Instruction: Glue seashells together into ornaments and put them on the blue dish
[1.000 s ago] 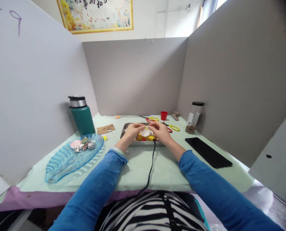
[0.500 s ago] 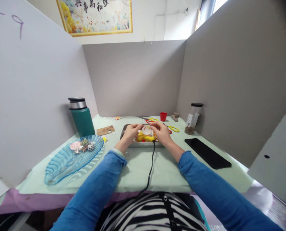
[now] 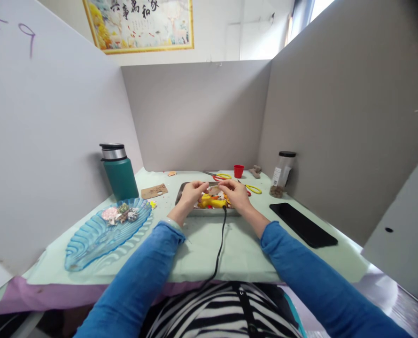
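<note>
My left hand (image 3: 190,194) and my right hand (image 3: 236,193) meet over a metal tray (image 3: 181,193) at the middle of the table. Both pinch a small pale shell (image 3: 214,189) between their fingertips, now seen edge-on. Under the hands lies a yellow glue gun (image 3: 212,203) in the tray, and its black cord (image 3: 219,249) runs toward me over the table's edge.
A blue glass leaf dish (image 3: 96,234) with several shells stands at the left, a green flask (image 3: 119,171) behind it. Yellow-handled scissors (image 3: 253,188), a red cup (image 3: 239,171), a clear jar (image 3: 281,173) and a black phone (image 3: 302,224) lie at the right. Grey partitions enclose the table.
The pale shell, which showed its broad white face between my fingers, has been turned so only its thin edge shows. Both hands stay over the tray.
</note>
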### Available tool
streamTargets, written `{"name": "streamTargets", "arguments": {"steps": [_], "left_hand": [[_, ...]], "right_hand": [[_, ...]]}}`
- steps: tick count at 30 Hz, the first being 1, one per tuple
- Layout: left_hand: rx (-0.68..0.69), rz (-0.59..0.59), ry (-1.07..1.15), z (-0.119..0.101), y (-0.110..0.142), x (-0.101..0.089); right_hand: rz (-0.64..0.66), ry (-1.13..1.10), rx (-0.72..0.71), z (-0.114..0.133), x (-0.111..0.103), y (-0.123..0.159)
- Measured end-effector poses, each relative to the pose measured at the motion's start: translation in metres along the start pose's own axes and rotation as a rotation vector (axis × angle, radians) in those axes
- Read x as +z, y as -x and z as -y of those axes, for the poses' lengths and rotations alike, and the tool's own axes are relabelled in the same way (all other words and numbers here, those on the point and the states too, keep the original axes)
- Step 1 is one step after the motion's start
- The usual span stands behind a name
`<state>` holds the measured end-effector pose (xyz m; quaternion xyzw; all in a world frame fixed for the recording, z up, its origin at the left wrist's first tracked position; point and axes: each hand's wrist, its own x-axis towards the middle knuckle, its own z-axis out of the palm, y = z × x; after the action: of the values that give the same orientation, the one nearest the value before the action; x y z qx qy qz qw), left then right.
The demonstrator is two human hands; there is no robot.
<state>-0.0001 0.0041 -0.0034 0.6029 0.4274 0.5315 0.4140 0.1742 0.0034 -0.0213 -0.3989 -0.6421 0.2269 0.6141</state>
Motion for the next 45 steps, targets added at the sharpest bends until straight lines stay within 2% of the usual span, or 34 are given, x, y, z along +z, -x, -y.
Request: {"name": "streamTargets", "arguments": {"steps": [7,17,22,29,34,40,45], "left_hand": [[-0.044,-0.031,0.097,-0.004,0.001,0.0],[-0.01,-0.009,0.178,-0.003,-0.001,0.0],[-0.034,0.063,0.227,-0.002,0.0,-0.001],[-0.092,0.17,0.165,-0.004,0.003,-0.001],[-0.059,0.136,0.164,-0.005,0.003,-0.002],[-0.049,0.144,0.156,-0.003,0.002,-0.003],[-0.059,0.142,0.204,-0.002,0.001,-0.003]], "right_hand": [[0.106,0.021,0.045,-0.004,-0.001,-0.001],[0.05,-0.078,0.063,-0.005,0.001,-0.001],[0.012,-0.122,0.047,-0.005,0.001,-0.002],[0.052,-0.117,0.031,-0.003,0.002,-0.001],[0.074,-0.089,0.043,-0.001,0.002,0.0],[0.124,0.065,0.034,0.001,-0.001,0.002],[0.093,0.014,0.058,0.004,-0.001,0.003]]}}
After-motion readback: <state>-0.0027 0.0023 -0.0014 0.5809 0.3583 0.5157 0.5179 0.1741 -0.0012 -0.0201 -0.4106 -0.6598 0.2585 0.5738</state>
